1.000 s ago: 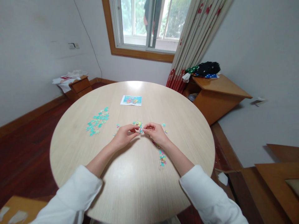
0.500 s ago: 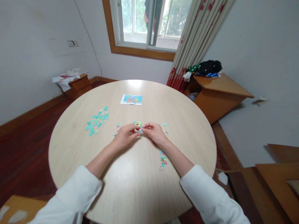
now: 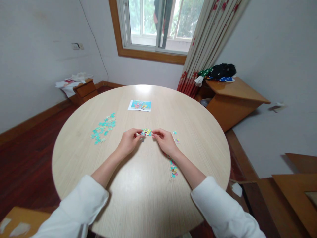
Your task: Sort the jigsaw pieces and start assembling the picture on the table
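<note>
Between my two hands is a small joined patch of jigsaw puzzle (image 3: 146, 132), yellow and teal with a cartoon face. My left hand (image 3: 128, 142) pinches its left edge with thumb and fingertips. On the opposite edge, the thumb and index finger of my right hand (image 3: 165, 141) are closed. A small dark-and-light puzzle piece (image 3: 142, 140) shows just below the patch, by my left thumb. Right of my right hand are a few loose pieces (image 3: 176, 140), and a strip of colourful pieces (image 3: 173, 170) lies below my right wrist, partly hidden by it.
A spread of teal puzzle pieces (image 3: 102, 129) lies at the left of the round table (image 3: 138, 198). Farther back is a printed picture card (image 3: 140, 105) with cartoon figures. A wooden cabinet (image 3: 237, 92) with cloths on it stands beyond the right edge.
My hands have drawn slightly apart, the left one shifting up and left. More of the joined patch now shows between them, while loose pieces beside my left hand have become hidden.
</note>
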### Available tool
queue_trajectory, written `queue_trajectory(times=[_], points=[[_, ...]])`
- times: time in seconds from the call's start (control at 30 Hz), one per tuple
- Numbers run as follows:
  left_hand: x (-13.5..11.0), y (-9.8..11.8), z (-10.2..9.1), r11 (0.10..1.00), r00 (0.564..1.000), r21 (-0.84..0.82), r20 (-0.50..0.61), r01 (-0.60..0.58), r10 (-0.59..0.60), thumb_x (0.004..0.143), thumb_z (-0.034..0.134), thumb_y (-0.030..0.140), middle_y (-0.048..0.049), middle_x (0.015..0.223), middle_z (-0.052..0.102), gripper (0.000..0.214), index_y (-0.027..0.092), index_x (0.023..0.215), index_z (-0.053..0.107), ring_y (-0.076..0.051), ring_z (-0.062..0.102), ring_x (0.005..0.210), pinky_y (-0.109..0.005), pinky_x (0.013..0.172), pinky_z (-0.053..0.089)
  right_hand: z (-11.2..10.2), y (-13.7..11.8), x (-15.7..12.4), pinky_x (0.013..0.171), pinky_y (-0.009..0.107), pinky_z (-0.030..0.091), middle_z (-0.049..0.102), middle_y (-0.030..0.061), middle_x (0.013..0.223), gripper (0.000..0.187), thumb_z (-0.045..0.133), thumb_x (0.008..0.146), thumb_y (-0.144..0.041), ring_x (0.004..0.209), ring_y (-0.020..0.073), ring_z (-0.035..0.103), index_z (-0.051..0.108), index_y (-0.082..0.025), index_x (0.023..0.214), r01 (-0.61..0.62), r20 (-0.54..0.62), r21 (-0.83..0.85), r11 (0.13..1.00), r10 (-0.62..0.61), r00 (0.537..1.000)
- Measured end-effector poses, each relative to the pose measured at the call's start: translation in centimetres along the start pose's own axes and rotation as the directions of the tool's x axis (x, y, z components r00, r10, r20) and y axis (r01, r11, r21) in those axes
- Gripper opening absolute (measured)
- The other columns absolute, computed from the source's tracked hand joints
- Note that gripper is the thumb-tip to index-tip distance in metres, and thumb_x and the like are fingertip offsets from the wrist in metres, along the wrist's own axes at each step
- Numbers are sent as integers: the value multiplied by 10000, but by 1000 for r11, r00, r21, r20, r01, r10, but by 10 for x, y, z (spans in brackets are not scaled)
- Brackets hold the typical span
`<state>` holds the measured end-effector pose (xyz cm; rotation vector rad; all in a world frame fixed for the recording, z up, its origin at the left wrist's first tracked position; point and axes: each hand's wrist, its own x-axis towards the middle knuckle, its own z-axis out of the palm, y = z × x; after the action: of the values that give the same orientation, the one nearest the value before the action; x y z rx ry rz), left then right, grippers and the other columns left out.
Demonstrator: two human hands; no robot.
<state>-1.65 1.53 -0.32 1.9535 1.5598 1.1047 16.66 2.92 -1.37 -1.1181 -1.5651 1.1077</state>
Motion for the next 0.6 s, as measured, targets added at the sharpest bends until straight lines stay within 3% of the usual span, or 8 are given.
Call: queue_trajectory(times=[0.1, 0.23, 0.4, 0.6], points=[[6, -9, 1, 999, 1000, 20, -15, 28, -27, 758, 611, 230, -58, 854, 721, 205, 165, 922, 714, -140, 577, 662, -276, 687, 476, 0, 0, -3, 893, 359, 448, 687, 89, 1010, 261, 470, 816, -114, 965, 182, 613, 672, -178, 968, 209, 59, -338, 918, -201, 978], [12, -16, 3, 998, 1000, 69, 23, 0, -2, 745, 624, 223, -61, 836, 712, 186, 173, 896, 720, -150, 583, 680, -283, 696, 470, 1, -1, -6, 975, 405, 378, 623, 114, 1217, 381, 428, 840, -68, 1139, 208, 551, 626, -192, 1140, 299, 213, -571, 765, -214, 953], [16, -15, 4, 992, 999, 123, 51, -20, 14, 745, 623, 200, -69, 836, 683, 166, 159, 873, 720, -171, 597, 757, -296, 745, 465, 4, -3, -9, 1011, 421, 312, 545, 132, 1331, 373, 434, 882, -107, 1238, 208, 480, 571, -156, 1226, 320, 319, -659, 681, -133, 939], [17, -18, 5, 987, 998, 160, 56, -13, 4, 753, 614, 214, -78, 856, 679, 179, 152, 887, 715, -183, 603, 782, -313, 770, 469, 4, -5, -10, 1034, 432, 281, 518, 138, 1357, 354, 440, 895, -131, 1251, 209, 464, 563, -150, 1227, 312, 337, -677, 667, -96, 937]])
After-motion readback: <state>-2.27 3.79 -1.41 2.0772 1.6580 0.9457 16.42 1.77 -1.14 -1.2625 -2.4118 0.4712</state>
